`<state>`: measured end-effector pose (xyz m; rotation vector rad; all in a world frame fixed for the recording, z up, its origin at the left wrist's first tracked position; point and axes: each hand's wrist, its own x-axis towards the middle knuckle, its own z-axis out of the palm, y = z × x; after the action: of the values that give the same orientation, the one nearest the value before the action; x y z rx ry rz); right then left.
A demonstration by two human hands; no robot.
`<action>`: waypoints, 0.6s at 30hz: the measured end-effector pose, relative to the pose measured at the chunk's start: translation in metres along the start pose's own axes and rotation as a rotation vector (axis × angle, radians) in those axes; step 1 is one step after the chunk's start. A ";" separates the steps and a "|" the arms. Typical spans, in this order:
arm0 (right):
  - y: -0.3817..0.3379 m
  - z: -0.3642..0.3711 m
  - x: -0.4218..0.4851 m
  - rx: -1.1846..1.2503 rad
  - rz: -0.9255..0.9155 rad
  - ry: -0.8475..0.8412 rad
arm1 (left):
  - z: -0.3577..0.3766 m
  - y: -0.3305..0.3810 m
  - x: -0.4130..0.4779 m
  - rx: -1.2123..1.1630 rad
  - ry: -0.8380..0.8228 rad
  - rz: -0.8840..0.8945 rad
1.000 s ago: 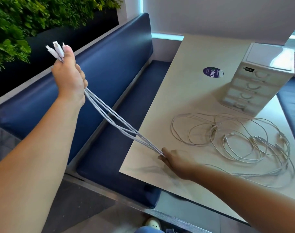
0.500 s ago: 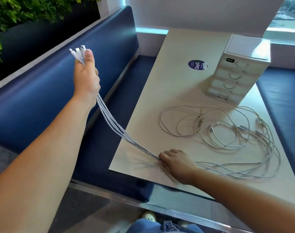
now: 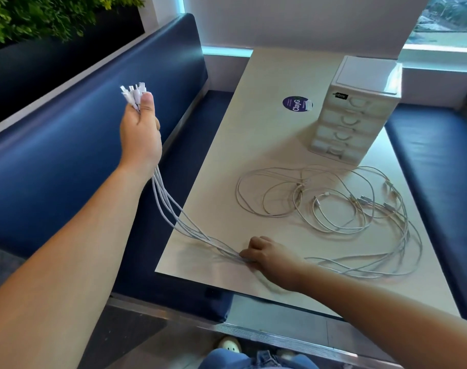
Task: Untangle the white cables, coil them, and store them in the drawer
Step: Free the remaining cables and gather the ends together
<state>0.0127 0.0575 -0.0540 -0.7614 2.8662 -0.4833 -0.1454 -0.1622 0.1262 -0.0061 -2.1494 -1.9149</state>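
strands of white cables [image 3: 173, 209] were gripped by left hand [image 3: 140, 129] below the plugs [image 3: 133, 93] and pinched by right hand [image 3: 264, 255]; sliding the right slowly outward would probably keep them parallel.

The left arm [image 3: 75, 249] was extended and raised, the left hand [image 3: 140, 129] fisted round the white cables [image 3: 184, 226], thumb uppermost. The right arm [image 3: 373, 296] reached low; the right hand [image 3: 264, 255], fingers curled, pinched the same cables.

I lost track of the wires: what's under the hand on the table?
The bundle of thin white cables passes under the right hand, on the beige table; the stretch beneath it is covered.
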 end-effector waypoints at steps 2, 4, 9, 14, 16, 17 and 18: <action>0.003 -0.003 -0.002 0.010 0.007 0.006 | 0.005 -0.001 -0.002 0.018 -0.007 0.008; 0.007 -0.006 -0.004 -0.014 -0.039 0.047 | 0.011 -0.002 -0.004 0.039 -0.014 0.015; 0.016 -0.010 -0.020 -0.133 -0.084 -0.099 | 0.023 -0.004 -0.010 0.064 -0.038 0.047; 0.034 -0.021 -0.042 -0.027 -0.005 -0.100 | 0.037 -0.004 -0.019 0.125 -0.050 0.088; 0.052 -0.026 -0.051 0.051 0.036 0.010 | 0.042 -0.005 -0.026 0.159 -0.079 0.097; 0.062 -0.029 -0.056 0.071 0.069 0.057 | 0.045 -0.005 -0.030 0.168 -0.098 0.103; 0.073 -0.033 -0.062 0.076 0.110 0.098 | 0.048 -0.007 -0.034 0.179 -0.114 0.111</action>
<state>0.0256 0.1570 -0.0448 -0.5799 2.9406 -0.6270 -0.1231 -0.1106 0.1083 -0.2012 -2.3350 -1.6933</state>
